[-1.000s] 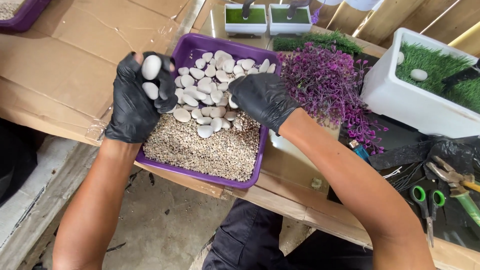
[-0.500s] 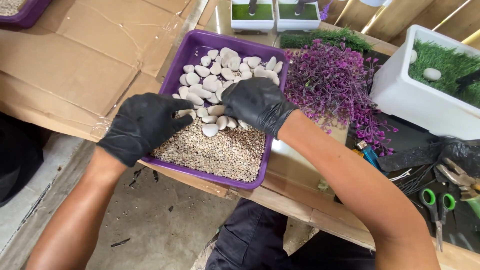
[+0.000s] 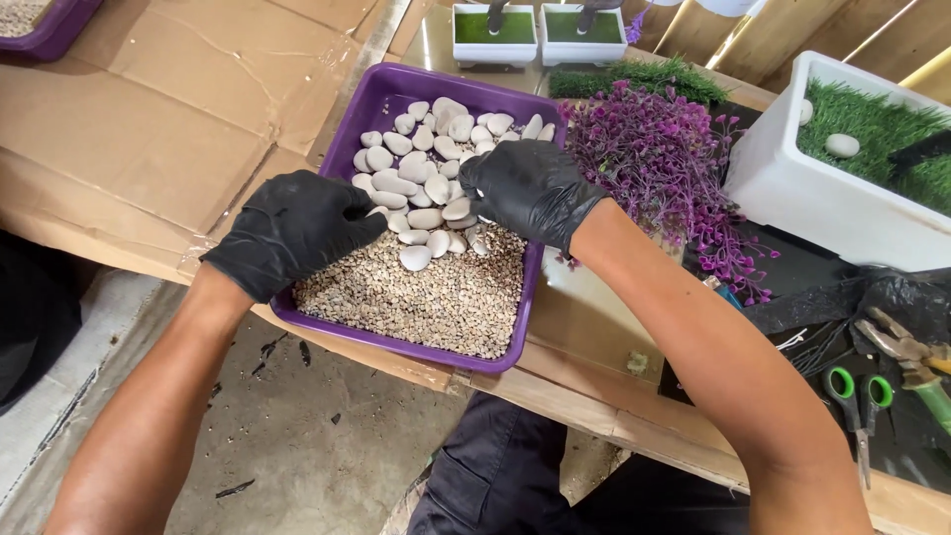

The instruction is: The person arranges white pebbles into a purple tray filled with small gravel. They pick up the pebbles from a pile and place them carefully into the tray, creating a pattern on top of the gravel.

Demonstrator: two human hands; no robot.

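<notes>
Purple tray [image 3: 369, 117] at 12 o'clock: white stones [image 3: 424, 173] piled at far half, gravel [image 3: 426, 292] left bare near. Left hand [image 3: 289, 230] fisted, contents can't be told; right hand [image 3: 530, 186] cupped on stones.

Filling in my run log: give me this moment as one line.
left hand: closed, at purple tray edge | right hand: on white stones | gravel below

Daylight slips through the wall slats at 1 o'clock, glaring on the glass [image 3: 594, 327] by my right wrist, while my gloves [image 3: 297, 228] stay sharp and the edges bow slightly.
</notes>
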